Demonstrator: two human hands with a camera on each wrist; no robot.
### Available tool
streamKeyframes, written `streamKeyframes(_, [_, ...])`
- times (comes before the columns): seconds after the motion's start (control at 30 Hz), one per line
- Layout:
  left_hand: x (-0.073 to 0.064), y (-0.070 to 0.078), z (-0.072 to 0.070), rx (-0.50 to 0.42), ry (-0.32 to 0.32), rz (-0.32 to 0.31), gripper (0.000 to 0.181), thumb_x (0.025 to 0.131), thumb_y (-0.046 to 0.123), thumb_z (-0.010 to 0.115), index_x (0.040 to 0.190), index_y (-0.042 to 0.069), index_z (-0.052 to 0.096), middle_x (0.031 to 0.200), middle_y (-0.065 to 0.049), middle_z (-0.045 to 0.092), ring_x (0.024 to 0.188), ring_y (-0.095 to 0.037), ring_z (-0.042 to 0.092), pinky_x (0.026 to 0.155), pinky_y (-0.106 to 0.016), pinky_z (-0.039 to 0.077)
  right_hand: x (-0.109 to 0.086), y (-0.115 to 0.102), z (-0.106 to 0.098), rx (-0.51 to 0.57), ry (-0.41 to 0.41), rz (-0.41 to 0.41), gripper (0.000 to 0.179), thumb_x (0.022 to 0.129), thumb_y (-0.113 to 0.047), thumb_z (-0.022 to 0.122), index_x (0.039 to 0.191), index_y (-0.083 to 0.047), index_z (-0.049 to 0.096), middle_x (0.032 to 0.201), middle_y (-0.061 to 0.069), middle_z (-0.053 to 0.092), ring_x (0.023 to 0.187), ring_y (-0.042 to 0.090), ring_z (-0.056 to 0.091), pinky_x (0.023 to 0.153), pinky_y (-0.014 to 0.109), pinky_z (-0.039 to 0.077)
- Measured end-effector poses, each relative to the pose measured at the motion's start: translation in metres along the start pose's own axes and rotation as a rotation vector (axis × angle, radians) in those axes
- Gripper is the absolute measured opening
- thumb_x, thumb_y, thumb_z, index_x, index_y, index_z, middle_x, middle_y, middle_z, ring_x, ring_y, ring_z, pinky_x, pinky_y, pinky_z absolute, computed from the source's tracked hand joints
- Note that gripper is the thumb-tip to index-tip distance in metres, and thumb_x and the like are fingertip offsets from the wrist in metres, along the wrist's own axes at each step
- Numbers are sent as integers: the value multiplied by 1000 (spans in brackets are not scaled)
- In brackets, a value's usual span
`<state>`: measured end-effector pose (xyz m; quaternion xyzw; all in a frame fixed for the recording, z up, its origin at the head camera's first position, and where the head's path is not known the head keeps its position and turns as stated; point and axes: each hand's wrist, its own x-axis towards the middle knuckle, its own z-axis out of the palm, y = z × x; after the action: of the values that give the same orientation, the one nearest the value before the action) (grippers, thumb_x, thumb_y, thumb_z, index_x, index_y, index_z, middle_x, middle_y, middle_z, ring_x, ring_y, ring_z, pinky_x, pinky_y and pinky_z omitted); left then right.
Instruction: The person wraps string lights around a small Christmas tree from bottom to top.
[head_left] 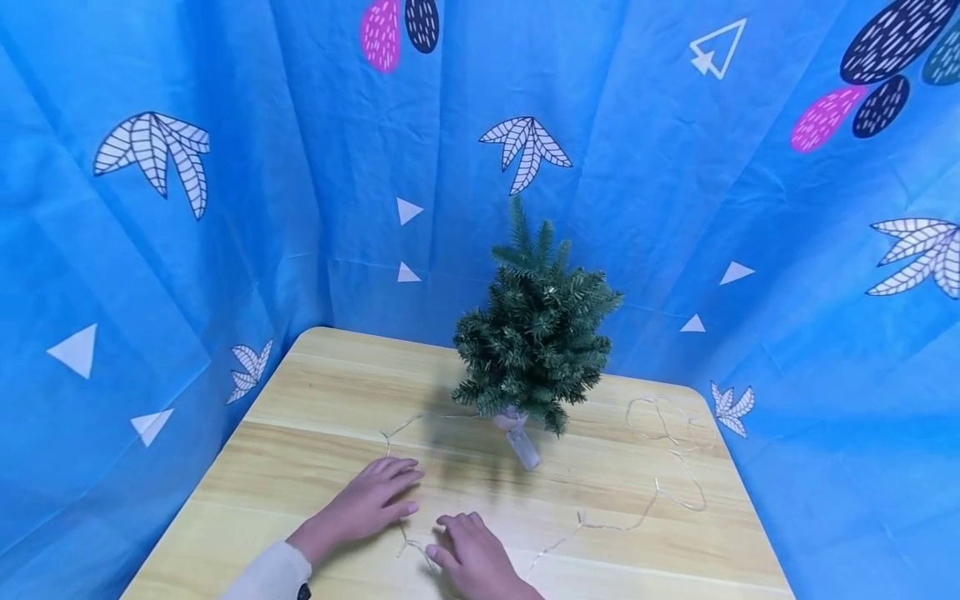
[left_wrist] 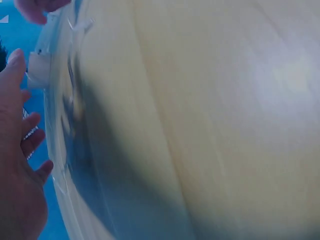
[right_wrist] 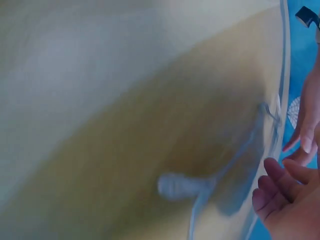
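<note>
A string of fairy lights (head_left: pixel 618 528) on thin clear wire lies in loose bends on the wooden table. My left hand (head_left: pixel 372 500) is over the wire left of centre, fingers extended and thumb apart. Nearer the front edge, my right hand (head_left: pixel 480 557) hovers by another stretch of wire, its fingers loosely bent with nothing between them. In the right wrist view, a small bulb (right_wrist: pixel 182 186) on the wire shows close up, apart from the fingers. A small green artificial Christmas tree (head_left: pixel 536 333) stands beyond both hands. At its foot is a pale rectangular box (head_left: pixel 522 448).
The wooden table (head_left: pixel 315 400) has rounded back corners. More of the light string (head_left: pixel 660 421) lies looped at the back right. A blue patterned curtain (head_left: pixel 375 183) surrounds the table at the back and sides. A pale sleeve (head_left: pixel 273 572) covers my left forearm.
</note>
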<state>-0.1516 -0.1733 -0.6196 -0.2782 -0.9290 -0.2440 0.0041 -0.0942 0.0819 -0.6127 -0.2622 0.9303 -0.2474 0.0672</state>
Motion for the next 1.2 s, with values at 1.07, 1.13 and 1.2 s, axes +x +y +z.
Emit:
streamKeyframes(1.07, [-12, -24, 9, 159, 208, 168, 4, 92, 35, 71, 90, 33, 70, 109, 16, 56, 106, -8, 48, 91, -38, 43, 1, -19, 29, 36, 351, 43, 10, 87, -21, 76, 81, -22, 68, 74, -19, 59, 69, -6, 42, 62, 16, 38])
streamKeyframes(1.13, [-12, -24, 9, 151, 205, 164, 5, 93, 36, 70, 89, 33, 69, 108, 16, 56, 106, -8, 48, 91, -39, 43, 1, -19, 23, 80, 350, 78, 8, 90, -21, 74, 83, -21, 70, 75, -18, 61, 70, -6, 45, 62, 17, 40])
streamKeyframes(1.2, [-12, -24, 9, 141, 203, 160, 4, 92, 35, 72, 89, 34, 69, 109, 16, 56, 106, -9, 48, 93, -41, 43, 0, -18, 16, 93, 350, 104, 7, 92, -22, 73, 86, -20, 70, 77, -17, 62, 71, -6, 47, 63, 18, 42])
